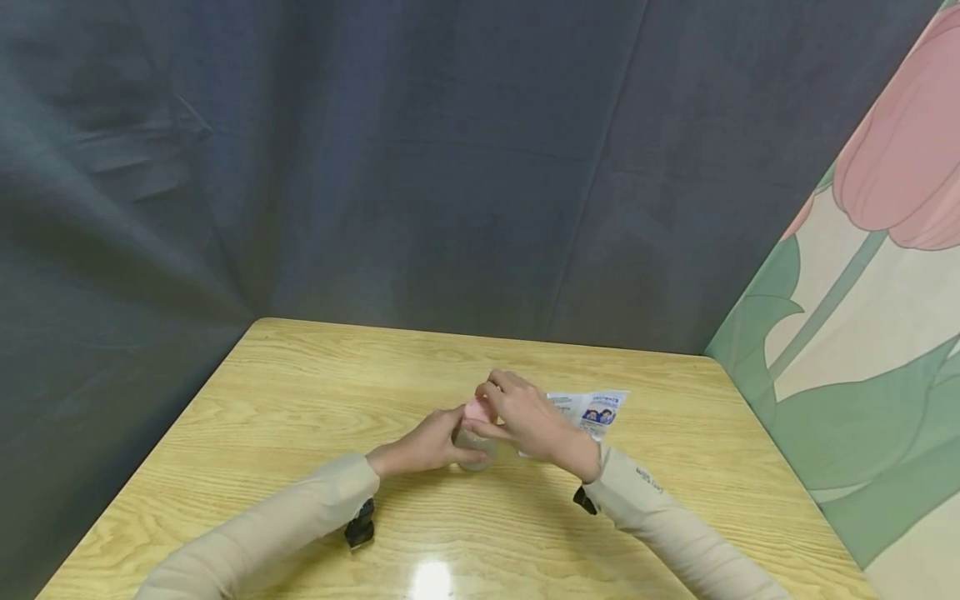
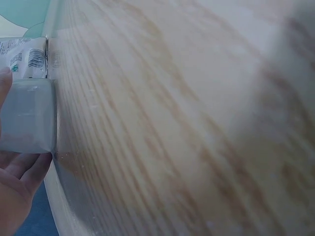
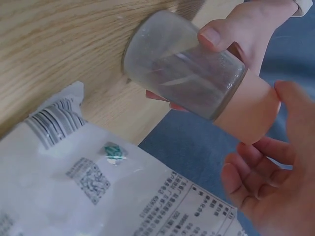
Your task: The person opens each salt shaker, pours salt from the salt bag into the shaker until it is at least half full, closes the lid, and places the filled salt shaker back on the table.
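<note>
A clear jar [image 3: 177, 69] with a pink lid [image 3: 250, 109] stands on the wooden table, its base against the surface. My left hand [image 1: 423, 443] grips the jar's side, thumb toward me and fingers around the far side. From above, my right hand [image 1: 528, 417] holds the lid between thumb and fingers. The lid sits on the jar's mouth in the right wrist view. In the left wrist view, the jar [image 2: 27, 118] lies between thumb and fingers at the left edge. Just beyond the right hand rests a white printed packet [image 1: 600, 410], partly hidden by that hand.
The wooden table [image 1: 315, 383] ends at a dark curtain [image 1: 450, 167] at the back and left. A tulip-patterned panel [image 1: 862, 375] borders its right side. Black straps [image 1: 361, 525] hang under my sleeves at the wrists.
</note>
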`<state>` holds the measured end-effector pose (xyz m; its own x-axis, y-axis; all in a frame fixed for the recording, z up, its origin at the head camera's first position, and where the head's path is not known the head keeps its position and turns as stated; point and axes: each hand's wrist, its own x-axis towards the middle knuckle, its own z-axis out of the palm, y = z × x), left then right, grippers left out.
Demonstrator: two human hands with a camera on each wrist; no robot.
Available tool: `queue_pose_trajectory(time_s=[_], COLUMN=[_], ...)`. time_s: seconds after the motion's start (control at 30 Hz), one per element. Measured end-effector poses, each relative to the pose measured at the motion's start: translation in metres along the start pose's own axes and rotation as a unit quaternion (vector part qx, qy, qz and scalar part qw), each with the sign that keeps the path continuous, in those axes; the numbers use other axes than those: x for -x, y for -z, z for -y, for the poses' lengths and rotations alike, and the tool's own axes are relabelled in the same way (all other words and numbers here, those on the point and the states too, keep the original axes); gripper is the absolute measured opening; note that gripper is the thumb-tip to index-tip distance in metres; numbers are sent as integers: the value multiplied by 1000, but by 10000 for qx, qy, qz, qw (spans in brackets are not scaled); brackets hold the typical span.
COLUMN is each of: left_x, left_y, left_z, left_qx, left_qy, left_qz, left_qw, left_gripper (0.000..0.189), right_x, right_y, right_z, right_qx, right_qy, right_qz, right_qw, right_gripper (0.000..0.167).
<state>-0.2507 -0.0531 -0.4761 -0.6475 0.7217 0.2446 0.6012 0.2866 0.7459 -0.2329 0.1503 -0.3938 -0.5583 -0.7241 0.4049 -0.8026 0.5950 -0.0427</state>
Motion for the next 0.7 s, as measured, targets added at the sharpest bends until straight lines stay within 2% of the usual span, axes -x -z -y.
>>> queue_pose_trajectory(time_s=[0.37,0.57,0.7], left_x=[2,3,2], left_y=[1,0,0], left_z=[-2,-3,-1], left_qx=[-1,-68,-93], left_qy=[99,-13,-78], left_qz=[5,-22,-39], left_qw=[10000,10000,9999], left_gripper=[75,72,75], right_x=[1,0,1], right_y=[-1,-2,-2], right_z=[-1,0,-1], right_qx=[-434,-439,-430], right_qy=[256,398,346], right_qz=[-43,-43,14], right_qw=[9987,9982,9985], right_gripper=[29,28,30])
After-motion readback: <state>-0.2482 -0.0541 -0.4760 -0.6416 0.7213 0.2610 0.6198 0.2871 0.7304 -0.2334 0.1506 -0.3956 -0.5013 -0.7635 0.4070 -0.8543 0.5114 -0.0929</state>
